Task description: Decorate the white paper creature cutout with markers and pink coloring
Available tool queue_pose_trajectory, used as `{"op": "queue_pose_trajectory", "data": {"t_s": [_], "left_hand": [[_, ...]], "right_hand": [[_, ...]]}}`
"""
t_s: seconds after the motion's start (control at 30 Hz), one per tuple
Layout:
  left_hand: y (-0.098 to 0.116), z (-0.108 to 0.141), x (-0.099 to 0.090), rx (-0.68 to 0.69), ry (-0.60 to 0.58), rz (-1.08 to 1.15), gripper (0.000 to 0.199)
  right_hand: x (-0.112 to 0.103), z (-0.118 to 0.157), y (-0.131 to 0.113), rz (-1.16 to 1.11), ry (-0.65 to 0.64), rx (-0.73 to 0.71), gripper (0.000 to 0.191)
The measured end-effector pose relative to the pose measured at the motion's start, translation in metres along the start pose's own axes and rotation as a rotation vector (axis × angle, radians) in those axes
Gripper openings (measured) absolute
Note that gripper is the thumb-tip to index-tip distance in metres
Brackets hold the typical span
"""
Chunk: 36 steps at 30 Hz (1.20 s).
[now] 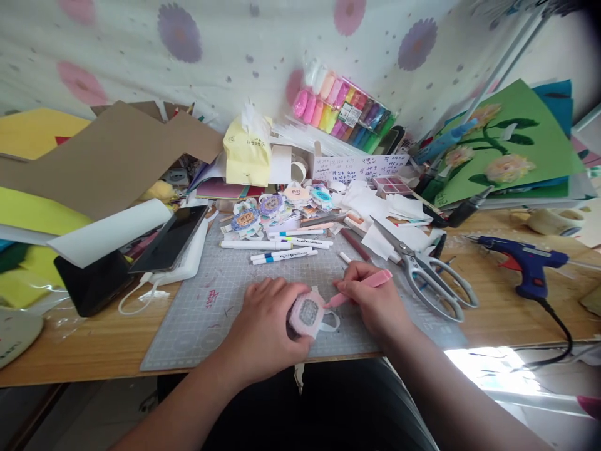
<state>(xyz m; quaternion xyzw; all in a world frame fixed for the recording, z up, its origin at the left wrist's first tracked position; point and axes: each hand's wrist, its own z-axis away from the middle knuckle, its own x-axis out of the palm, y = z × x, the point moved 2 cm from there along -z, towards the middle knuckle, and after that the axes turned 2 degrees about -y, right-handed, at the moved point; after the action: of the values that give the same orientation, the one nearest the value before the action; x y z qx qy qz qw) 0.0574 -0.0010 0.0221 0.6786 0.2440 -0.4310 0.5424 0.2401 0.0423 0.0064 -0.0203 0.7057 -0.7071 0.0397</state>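
Note:
My left hand (270,319) is wrapped around a small pink rounded paper piece (323,304) with a grey patterned centre, near the front edge of the grey cutting mat (188,326). A white paper strip (331,321) loops out from its right side. Pinched in my right hand (373,297) is a pink marker (370,281), its tip at the right edge of the pink piece; I cannot tell whether it touches. Beyond my hands lie several white acrylic markers (284,255). Behind those, similar decorated paper pieces (246,219) are piled up.
Large grey-handled scissors (417,269) lie right of my right hand. A blue hot glue gun (526,257) with its cord rests farther right. At left are a phone (171,241) and a white power bank (192,257). Paper scraps (366,200) and a yellow bag (248,153) crowd the back.

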Motion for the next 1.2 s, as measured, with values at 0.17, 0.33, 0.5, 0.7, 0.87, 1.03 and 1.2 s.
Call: {"op": "queue_pose_trajectory", "data": {"t_s": [0.17, 0.33, 0.5, 0.7, 0.87, 1.03, 1.2], "left_hand": [[0.0, -0.001, 0.0, 0.013, 0.004, 0.002, 0.046], [0.001, 0.0, -0.001, -0.008, -0.015, 0.011, 0.046], [0.001, -0.001, -0.001, -0.009, -0.015, 0.005, 0.046], [0.001, -0.001, 0.0, -0.033, -0.005, -0.001, 0.047], [0.002, 0.0, 0.002, -0.071, 0.04, -0.017, 0.041], [-0.008, -0.002, 0.001, -0.287, 0.137, -0.076, 0.054], [-0.011, 0.019, -0.014, -0.248, 0.182, 0.055, 0.063]], "right_hand": [[0.0, -0.001, 0.001, -0.02, 0.035, 0.009, 0.024], [-0.001, -0.002, 0.002, -0.047, 0.059, 0.005, 0.024], [0.0, -0.001, 0.002, -0.038, 0.021, 0.03, 0.025], [0.0, -0.002, 0.002, 0.005, 0.052, 0.0, 0.028], [0.0, -0.001, 0.002, -0.018, 0.054, 0.024, 0.028], [-0.005, 0.0, 0.007, -0.229, 0.104, -0.035, 0.029], [-0.008, 0.009, 0.006, -0.345, 0.067, -0.143, 0.022]]}}
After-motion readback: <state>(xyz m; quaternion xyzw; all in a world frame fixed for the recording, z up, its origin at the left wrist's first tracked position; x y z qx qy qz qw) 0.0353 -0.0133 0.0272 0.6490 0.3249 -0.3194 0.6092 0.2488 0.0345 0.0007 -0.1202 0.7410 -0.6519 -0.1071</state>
